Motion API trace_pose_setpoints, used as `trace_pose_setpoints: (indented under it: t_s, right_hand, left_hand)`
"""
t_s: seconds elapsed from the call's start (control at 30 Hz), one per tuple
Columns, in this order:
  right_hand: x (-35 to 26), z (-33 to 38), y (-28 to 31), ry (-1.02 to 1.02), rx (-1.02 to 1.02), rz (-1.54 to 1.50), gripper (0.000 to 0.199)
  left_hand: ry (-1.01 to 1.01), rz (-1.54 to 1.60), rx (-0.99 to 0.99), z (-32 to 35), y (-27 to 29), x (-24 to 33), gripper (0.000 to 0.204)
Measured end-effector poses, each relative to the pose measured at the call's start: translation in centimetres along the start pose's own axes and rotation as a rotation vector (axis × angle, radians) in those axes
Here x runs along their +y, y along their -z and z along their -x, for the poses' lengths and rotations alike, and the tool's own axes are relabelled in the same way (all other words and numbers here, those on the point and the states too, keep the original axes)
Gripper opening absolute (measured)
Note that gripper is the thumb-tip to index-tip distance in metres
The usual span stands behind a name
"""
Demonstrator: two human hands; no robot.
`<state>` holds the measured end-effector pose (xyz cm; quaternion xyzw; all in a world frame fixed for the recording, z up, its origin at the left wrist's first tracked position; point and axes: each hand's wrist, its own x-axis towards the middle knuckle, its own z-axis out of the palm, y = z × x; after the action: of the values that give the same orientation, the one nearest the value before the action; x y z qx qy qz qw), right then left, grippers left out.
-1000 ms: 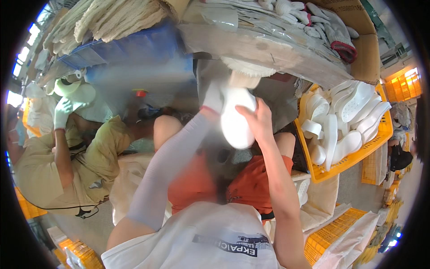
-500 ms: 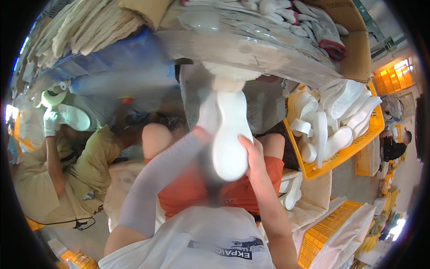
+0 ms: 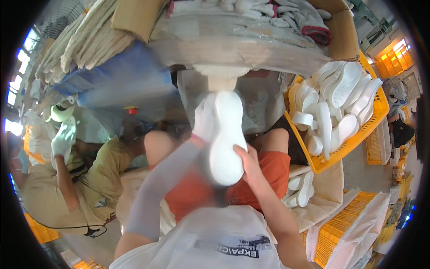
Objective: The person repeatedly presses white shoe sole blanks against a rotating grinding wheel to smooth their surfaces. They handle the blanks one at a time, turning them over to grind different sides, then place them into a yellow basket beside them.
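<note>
A white slipper (image 3: 227, 139) stands lengthwise before me, its smooth sole turned toward me. My left hand (image 3: 204, 119), in a white glove below a grey sleeve, grips it along the left edge; most of those fingers are hidden behind it. My bare right hand (image 3: 249, 162) holds the lower right edge, thumb on the sole and fingers behind. The slipper's far end is close under a pale, fuzzy-edged buffing wheel (image 3: 221, 71). Whether the two touch cannot be made out.
At the right, a yellow basket (image 3: 319, 165) is heaped with white slippers. Several more lie in a cloth-lined container (image 3: 329, 186). A blue bin (image 3: 123, 85) and a gloves-filled carton (image 3: 347, 31) stand beyond. On the left, a co-worker's gloved hand (image 3: 62, 142) holds another slipper.
Both hands keep hold of the slipper, and my right hand sits slightly lower on it. The whole view has shifted a little. The co-worker's slipper has turned from level to upright.
</note>
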<state>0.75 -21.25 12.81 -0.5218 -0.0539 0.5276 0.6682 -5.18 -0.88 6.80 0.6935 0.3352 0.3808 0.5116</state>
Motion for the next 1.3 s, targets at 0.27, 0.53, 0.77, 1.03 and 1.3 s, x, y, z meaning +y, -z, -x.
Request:
trace_pose_setpoints:
  t_s: [0.27, 0.53, 0.77, 1.03, 1.3]
  right_hand:
    - [2.6, 0.6, 2.8, 0.160, -0.030, 0.116, 0.049]
    - [-6.9, -2.8, -5.8, 0.281, -0.050, 0.663, 0.065]
    - [-0.5, -0.7, 4.3, 0.331, -0.170, 0.573, 0.053]
    - [1.8, -10.8, -2.1, 0.081, -0.049, -0.072, 0.064]
    - [-1.6, -3.5, 1.0, 0.350, -0.116, 0.501, 0.066]
  left_hand:
    - [0.111, 0.343, -0.109, 1.9, -0.6, 2.8, 0.028]
    - [0.740, 1.405, -0.092, -2.9, 0.7, -2.0, 0.037]
    - [0.475, 0.438, -0.009, 6.3, -1.4, 5.5, 0.047]
    - [0.414, 0.425, -0.261, 6.5, 2.4, 9.6, 0.056]
    - [0.559, 0.980, -0.395, 5.7, 4.3, 9.8, 0.056]
